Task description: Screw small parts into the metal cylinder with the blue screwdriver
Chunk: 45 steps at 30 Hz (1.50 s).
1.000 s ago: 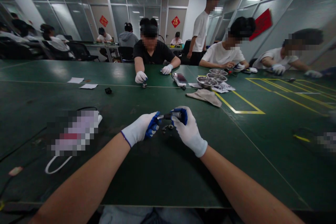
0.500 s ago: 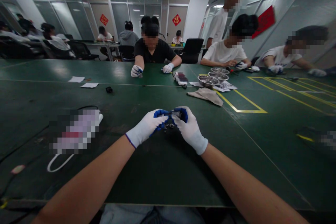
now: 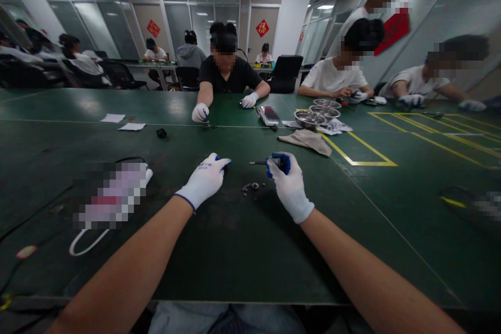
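Note:
My right hand (image 3: pixel 288 180), in a white glove with blue palm and fingers, is closed around a dark cylindrical piece with a thin metal shaft (image 3: pixel 258 163) that points left. Off to the left, my left hand (image 3: pixel 205 177) is palm down low over the table, its back towards me. Its fingers curl forward and under, and whatever they hold is hidden. Between the hands, nearer to me, lie several small metal parts (image 3: pixel 245 188) and a larger round one (image 3: pixel 255 186).
A pale pouch-like object (image 3: pixel 117 193), partly blurred out, lies left on the green table (image 3: pixel 250 255). Metal bowls (image 3: pixel 310 119), a beige cloth (image 3: pixel 305 142) and a small black item (image 3: pixel 161 133) lie farther off. Across the table sits a person in black (image 3: pixel 230 75), wearing gloves.
My hands, together before, are now apart. The left has moved left and turned palm down; the right has shifted slightly right, with the thin shaft now exposed. The loose metal parts show more fully.

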Tool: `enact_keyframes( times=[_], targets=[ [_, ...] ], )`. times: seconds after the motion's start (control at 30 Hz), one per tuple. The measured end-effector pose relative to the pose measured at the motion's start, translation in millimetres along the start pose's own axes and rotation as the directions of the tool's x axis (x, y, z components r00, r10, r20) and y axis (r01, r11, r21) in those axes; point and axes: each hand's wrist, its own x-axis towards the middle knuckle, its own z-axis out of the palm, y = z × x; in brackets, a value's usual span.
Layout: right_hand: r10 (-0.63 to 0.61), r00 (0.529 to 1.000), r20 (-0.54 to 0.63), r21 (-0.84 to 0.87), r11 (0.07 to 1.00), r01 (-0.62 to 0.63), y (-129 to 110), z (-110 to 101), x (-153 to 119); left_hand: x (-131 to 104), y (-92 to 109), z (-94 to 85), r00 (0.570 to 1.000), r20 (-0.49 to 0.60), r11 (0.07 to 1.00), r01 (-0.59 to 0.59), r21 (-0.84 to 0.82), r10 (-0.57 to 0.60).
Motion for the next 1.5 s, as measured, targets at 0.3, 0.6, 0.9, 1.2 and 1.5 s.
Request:
enact_keyframes(
  times=[0.3,0.6,0.9,1.2,1.5],
  targets=[
    [-0.003,0.999,0.04,-0.007,1.0,0.004,-6.3,0.2,-5.3,1.8,4.9,-9.0,0.991,-0.114,0.996,0.057,-0.07,-0.065],
    [0.001,1.0,-0.007,0.025,1.0,-0.001,-4.6,2.3,-3.5,7.0,-6.5,-12.0,0.992,-0.035,0.989,0.127,0.076,-0.125],
    [0.004,1.0,-0.001,-0.032,0.999,-0.004,-7.6,3.9,-8.6,4.2,1.5,4.7,0.999,0.02,0.997,-0.047,0.066,0.046],
    [0.046,0.998,-0.048,-0.033,0.998,-0.048,-14.6,11.9,-24.7,95.0,16.5,29.3,0.991,-0.127,0.998,-0.046,0.051,0.052],
    [0.258,0.963,-0.078,-0.006,0.966,-0.259,-18.0,12.2,-31.5,226.1,15.8,46.2,0.987,-0.158,0.998,0.018,0.062,-0.008]
  ],
)
